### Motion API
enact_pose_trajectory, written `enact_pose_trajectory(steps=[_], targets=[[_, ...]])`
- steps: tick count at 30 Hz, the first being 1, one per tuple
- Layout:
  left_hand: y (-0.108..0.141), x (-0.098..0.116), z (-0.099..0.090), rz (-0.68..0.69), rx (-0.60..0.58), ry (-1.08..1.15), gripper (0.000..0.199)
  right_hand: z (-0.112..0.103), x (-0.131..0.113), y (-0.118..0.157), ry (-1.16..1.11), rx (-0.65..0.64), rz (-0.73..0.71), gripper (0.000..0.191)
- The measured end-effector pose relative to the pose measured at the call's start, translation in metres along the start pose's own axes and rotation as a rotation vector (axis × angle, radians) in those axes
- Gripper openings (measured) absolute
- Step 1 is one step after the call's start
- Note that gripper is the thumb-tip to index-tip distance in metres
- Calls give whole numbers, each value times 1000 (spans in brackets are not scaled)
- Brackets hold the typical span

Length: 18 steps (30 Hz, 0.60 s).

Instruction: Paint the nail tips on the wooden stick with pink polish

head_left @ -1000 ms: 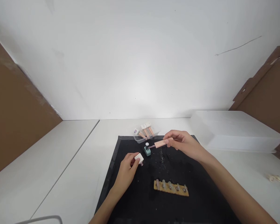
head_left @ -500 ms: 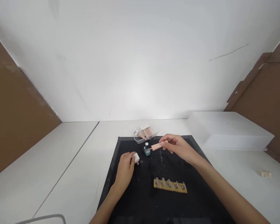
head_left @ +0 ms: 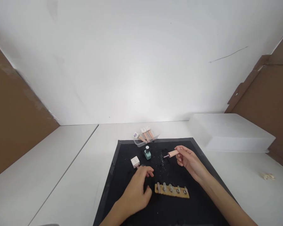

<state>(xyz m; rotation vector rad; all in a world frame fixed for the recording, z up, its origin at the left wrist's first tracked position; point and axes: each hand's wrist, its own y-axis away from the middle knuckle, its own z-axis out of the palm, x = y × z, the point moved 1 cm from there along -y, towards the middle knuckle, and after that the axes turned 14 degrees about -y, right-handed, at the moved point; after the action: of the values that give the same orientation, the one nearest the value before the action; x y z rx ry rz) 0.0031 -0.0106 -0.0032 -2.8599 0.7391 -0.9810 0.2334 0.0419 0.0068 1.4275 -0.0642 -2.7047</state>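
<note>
While the right hand (head_left: pixel 187 159) pinches a brush (head_left: pixel 173 153), the nearer left hand (head_left: pixel 137 192), half-open and empty, has the strip (head_left: pixel 174 194) at three o'clock, lengthwise nine-to-three.

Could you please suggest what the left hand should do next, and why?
I'd probably ease the left hand onto the tan strip to steady it: that hand is open beside it, while the right hand holds the brush.

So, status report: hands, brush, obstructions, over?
Left hand open, looks empty, near yellow strip. Right hand holding pink-handled brush. Teal bottle upright, left of brush. Nothing seen between brush and strip.
</note>
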Motion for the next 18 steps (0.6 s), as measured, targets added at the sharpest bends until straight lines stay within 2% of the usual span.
enact_pose_trajectory(steps=[3, 7, 13, 16, 18], targets=[[3, 8, 7, -20, -132, 37, 54, -6, 1, 0, -68, 24, -25, 26], [-2, 8, 15, -44, -228, 22, 47, -7, 2, 1, -134, 50, -60, 26], [-11, 6, 24, -27, -216, -38, 23, -5, 2, 1, -147, 64, -81, 26], [-10, 8, 23, -10, -193, -5, 20, -5, 0, 1, -92, 60, -106, 26], [-9, 9, 24, -58, -212, 82, 19, -6, -1, 1, -60, 55, -133, 26]])
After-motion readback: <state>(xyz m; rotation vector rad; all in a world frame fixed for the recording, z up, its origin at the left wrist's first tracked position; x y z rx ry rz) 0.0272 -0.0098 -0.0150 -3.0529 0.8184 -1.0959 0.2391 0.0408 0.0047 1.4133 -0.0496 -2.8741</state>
